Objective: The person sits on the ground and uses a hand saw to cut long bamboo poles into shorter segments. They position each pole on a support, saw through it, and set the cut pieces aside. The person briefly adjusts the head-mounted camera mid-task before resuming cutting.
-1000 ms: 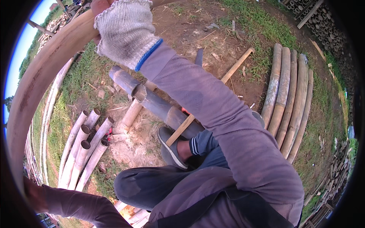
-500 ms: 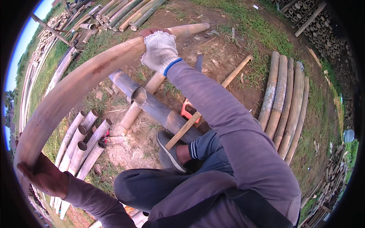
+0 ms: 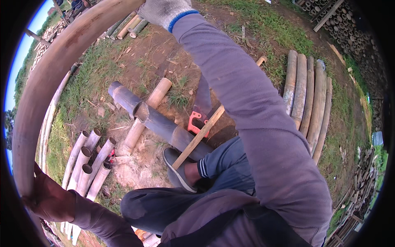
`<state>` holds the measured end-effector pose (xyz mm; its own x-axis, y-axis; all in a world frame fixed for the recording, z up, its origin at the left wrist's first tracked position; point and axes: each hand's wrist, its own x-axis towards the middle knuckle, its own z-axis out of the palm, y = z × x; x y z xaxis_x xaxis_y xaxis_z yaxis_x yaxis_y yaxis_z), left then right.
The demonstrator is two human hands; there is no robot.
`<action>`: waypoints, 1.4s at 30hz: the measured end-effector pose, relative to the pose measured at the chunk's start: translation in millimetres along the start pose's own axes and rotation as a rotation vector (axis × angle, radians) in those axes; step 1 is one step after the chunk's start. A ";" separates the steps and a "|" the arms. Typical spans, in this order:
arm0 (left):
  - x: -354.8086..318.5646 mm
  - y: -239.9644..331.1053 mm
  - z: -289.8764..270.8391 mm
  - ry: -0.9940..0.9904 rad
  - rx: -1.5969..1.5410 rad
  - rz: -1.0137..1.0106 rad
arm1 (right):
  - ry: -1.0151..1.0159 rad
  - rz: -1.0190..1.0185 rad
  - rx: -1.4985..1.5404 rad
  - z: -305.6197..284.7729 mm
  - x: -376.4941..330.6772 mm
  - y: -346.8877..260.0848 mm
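A long, thick bamboo pole point(image 3: 49, 78) arcs across the left and top of the view, lifted off the ground. My bare left hand point(image 3: 47, 199) grips its near end at the lower left. My right hand point(image 3: 164, 10), in a white knit glove with a blue cuff, holds the pole further along at the top edge. My right sleeve point(image 3: 255, 115) stretches across the middle. Below me are my bent legs and a grey slip-on shoe point(image 3: 177, 171) resting by dark bamboo sections.
Two dark bamboo sections point(image 3: 156, 121) and a pale one point(image 3: 146, 113) lie on bare earth. A red-handled saw point(image 3: 199, 117) and a thin wooden stick point(image 3: 203, 133) lie beside them. Several cut bamboo pieces point(image 3: 88, 162) lie at left, a row of long poles point(image 3: 310, 99) at right.
The pole has swung closer to the camera and higher. My gloved right hand has risen to the top edge. My left hand stays on the near end.
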<state>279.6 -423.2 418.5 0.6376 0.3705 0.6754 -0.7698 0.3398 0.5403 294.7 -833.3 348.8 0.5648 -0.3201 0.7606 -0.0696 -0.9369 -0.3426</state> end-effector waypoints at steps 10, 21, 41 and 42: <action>26.2 -48.0 -102.3 -0.330 0.020 -0.235 | -0.283 0.188 0.010 95.3 -93.6 27.3; -52.0 -4.7 -151.2 0.058 -0.054 -0.326 | -0.334 -0.197 0.092 94.9 -122.9 -42.0; -50.0 27.7 -134.5 0.340 -0.033 -0.258 | -0.107 -0.153 0.020 72.1 -95.3 -30.4; -50.7 24.7 -130.3 0.318 -0.013 -0.258 | -0.363 -0.040 0.024 90.0 -122.3 -23.2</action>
<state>232.0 -321.0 332.2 0.7885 0.5198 0.3286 -0.5842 0.4664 0.6642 301.3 -759.8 214.1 0.8218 -0.2087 0.5302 -0.0249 -0.9428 -0.3324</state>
